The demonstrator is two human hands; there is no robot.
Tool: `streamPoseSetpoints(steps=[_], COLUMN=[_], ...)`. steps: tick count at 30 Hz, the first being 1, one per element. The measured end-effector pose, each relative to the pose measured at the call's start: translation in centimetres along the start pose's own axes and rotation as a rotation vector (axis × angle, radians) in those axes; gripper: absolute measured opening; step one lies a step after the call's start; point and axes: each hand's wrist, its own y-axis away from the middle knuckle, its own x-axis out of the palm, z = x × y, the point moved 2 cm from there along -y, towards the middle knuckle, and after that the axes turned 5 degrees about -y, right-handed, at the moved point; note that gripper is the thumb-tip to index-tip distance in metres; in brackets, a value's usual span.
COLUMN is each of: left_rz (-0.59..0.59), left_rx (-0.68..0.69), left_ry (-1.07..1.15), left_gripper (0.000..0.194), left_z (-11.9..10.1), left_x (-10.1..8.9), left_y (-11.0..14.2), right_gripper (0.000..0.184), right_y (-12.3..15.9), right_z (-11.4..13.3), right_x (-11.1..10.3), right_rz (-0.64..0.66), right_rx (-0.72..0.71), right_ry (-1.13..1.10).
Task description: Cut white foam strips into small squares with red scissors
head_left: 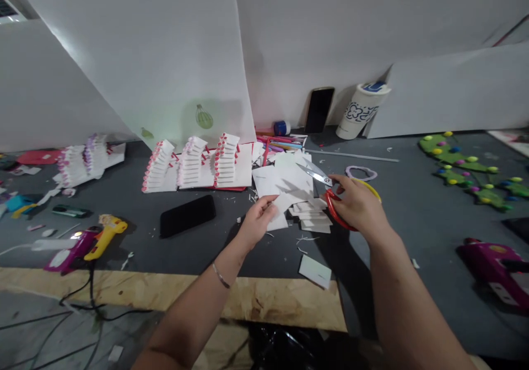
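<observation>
My left hand (261,218) pinches a small white paper piece (282,203) over the middle of the table. Scissors (316,176) with a red and a yellow handle are in my right hand (359,203); their blades stand apart and point left, just above the held paper. Under both hands lie white paper sheets (295,169). Beside them sits a stack of small cut paper pieces (311,215). Nearer the front edge, a single white card (315,271) lies by itself.
Left are rows of folded white paper with red tips (226,160), a black phone (188,216) and a yellow glue gun (106,237). Behind stand an upright phone (319,110) and a white cup (359,111). Green felt pieces (457,157) and a magenta device (496,271) lie right.
</observation>
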Motion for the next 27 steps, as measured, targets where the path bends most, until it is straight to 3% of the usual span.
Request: streamPoseSetpoints(steps=[4,10,16,22,27], left_rz=[0.115,0.208,0.349,0.305,0.216], left_rx=[0.08,0.247,0.267,0.19,0.221], left_ry=[-0.169,-0.625,-1.187,-1.35,-1.382], left_gripper=[0.031,0.032,0.036,0.026,0.021], left_z=[-0.7,-1.1,-0.4,-0.2,-1.1], left_x=[1.0,1.7,-0.6,-3.8,-3.9], left_y=[0.2,0.5,3.0,5.1,4.7], right_gripper=[0.039,0.04,0.038,0.038,0.039], right_y=[-0.3,-0.1,0.0,0.1,0.3], right_z=[-1.2,-0.9,-0.3,0.1,0.8], right_x=[0.1,0.7,1.3,1.8,2.0], right_rz=[-0.003,0.196,0.299,0.354,0.401], right_rx=[0.086,0.221,0.183,0.153,0.153], right_ry=[0.021,-0.044,-0.113,-0.146,-0.157])
